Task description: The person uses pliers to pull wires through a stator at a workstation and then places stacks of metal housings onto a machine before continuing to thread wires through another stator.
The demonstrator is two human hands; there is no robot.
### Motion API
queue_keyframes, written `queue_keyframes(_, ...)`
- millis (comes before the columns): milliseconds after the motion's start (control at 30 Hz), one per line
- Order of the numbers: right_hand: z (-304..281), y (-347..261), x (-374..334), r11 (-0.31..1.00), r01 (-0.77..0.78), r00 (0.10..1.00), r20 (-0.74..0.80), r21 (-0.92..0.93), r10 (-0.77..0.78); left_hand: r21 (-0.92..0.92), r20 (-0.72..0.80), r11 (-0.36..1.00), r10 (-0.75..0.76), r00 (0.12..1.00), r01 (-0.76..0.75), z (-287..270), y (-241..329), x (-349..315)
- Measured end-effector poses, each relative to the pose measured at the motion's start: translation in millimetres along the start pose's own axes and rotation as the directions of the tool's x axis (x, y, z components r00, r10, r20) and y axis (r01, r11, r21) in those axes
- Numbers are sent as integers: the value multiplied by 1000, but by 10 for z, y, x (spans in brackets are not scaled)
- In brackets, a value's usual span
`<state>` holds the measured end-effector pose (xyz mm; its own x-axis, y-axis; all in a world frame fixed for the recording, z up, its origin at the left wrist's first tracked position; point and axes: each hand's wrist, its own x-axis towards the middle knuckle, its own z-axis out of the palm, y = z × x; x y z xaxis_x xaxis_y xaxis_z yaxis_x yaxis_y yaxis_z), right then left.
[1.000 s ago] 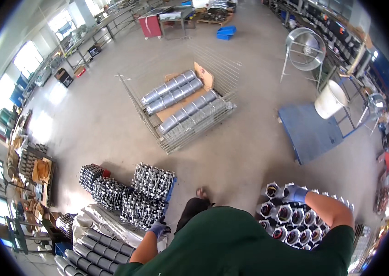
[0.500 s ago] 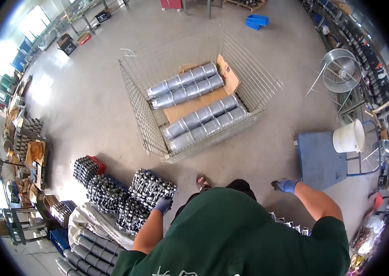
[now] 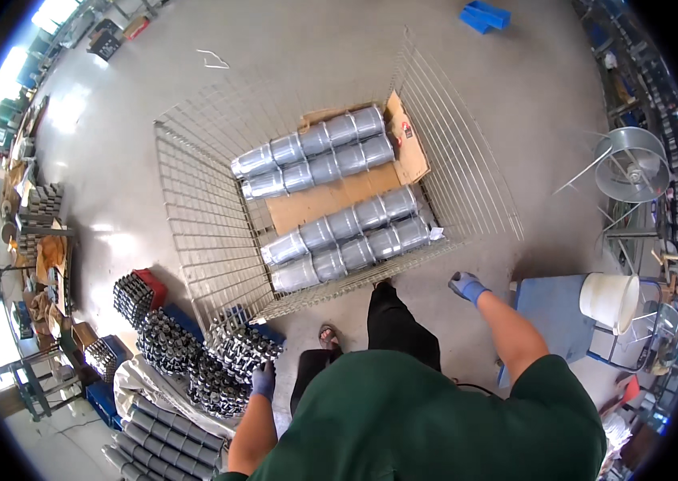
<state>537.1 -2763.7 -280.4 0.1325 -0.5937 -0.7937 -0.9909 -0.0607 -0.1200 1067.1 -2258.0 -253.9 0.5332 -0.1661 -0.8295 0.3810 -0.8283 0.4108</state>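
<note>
My left hand [image 3: 264, 380], in a blue-grey glove, hangs low beside stacks of small dark and silver metal parts [image 3: 244, 350]. Its fingers look loosely extended, with nothing visible in them; whether they touch the parts is unclear. My right hand [image 3: 467, 286], gloved alike with dark fingertips, is held out over the floor, loosely bent and holding nothing visible. In front of me stands a wire mesh cage [image 3: 203, 232]. Inside it, two pairs of long grey ribbed cylindrical stacks [image 3: 347, 239] in clear wrap lie on a cardboard sheet [image 3: 295, 212].
At right a blue platform cart [image 3: 546, 321] bears a white bucket [image 3: 610, 301], with a metal reel stand [image 3: 632, 164] beyond. Grey tubes [image 3: 164, 437] lie lower left by a whitish sack [image 3: 137, 385]. Blue bins [image 3: 485, 16] sit on the far floor.
I have stepped closer to the cage, which now looks larger and nearer. My right hand has moved forward and inward; my left hand is slightly lower and further left in view.
</note>
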Motion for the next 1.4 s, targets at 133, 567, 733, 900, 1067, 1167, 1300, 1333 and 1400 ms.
queue_keyframes(133, -57, -118, 985, 994, -107, 993, -42, 36, 109, -146, 15, 975, -165, 986, 166, 369, 21, 133)
queue_keyframes(567, 334, -95, 3554, 942, -213, 933, -233, 259, 275, -99, 95, 995, -9, 995, 18, 1944, 1459, 1573)
queue_keyframes(733, 184, -177, 4125, 924, -218, 940, -188, 314, 285, -245, 8, 960, -141, 990, 138, 2078, 1154, 2316)
queue_keyframes(900, 61, -634, 4436, 899, -220, 924, -214, 380, 316, -267, -63, 957, -134, 989, 113, 2103, 838, 2827)
queue_keyframes(1067, 567, -513, 4422, 984, -145, 928, -332, 103, 172, -208, 93, 961, -166, 982, 182, 2319, 1005, 2589)
queue_keyframes(1167, 482, -355, 4392, 895, -214, 940, -166, 391, 298, -208, 85, 968, -128, 988, 143, 2571, 858, 2500)
queue_keyframes(1300, -101, -612, 3688, 815, -111, 924, -244, 568, 296, -211, 217, 964, -118, 969, 164, 2875, 1573, 1900)
queue_keyframes(1333, -372, -851, 3418, 812, -94, 938, -221, 576, 266, -297, 229, 938, -113, 967, 180, 2957, 1643, 1753)
queue_keyframes(1400, -158, -213, 2949, 823, -33, 928, -289, 567, 236, -310, 323, 921, -131, 937, 236, 3148, 1830, 1625)
